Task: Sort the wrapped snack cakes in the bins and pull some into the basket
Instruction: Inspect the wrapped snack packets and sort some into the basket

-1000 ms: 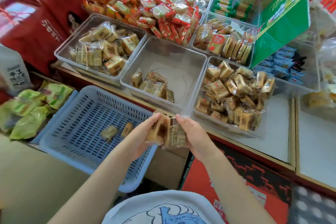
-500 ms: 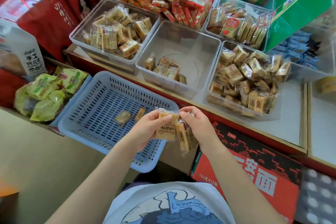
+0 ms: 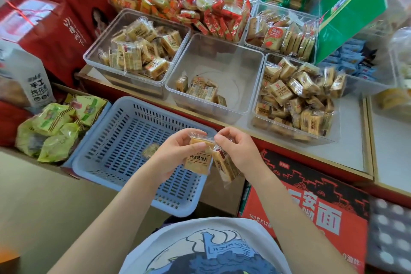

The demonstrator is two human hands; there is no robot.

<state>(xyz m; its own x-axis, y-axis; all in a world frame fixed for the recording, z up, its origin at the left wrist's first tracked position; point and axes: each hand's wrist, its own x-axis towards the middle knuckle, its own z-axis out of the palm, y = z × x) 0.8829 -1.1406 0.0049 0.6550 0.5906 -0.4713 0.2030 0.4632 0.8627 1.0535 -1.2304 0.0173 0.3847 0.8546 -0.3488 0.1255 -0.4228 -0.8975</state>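
Observation:
My left hand (image 3: 175, 151) pinches a wrapped snack cake (image 3: 198, 159) with red print by its top edge, over the right side of the blue slotted basket (image 3: 106, 138). Beside it, my right hand (image 3: 239, 151) pinches a second wrapped cake (image 3: 225, 165) that hangs tilted just past the basket's right rim. One loose cake (image 3: 151, 150) lies on the basket floor, partly hidden by my left hand. Behind stand three clear bins: the left bin (image 3: 97, 51) is full of cakes, the middle bin (image 3: 246, 73) holds a few, the right bin (image 3: 260, 104) is heaped.
More bins of red, orange and green wrapped snacks stand further back. A tilted green carton (image 3: 349, 6) leans at the back right. Green snack bags (image 3: 55, 127) lie left of the basket. A red noodle carton (image 3: 311, 202) sits below the counter edge at right.
The two cakes, held pressed together a second ago, are now separated, one in each hand. The view has tilted down and nearer the counter.

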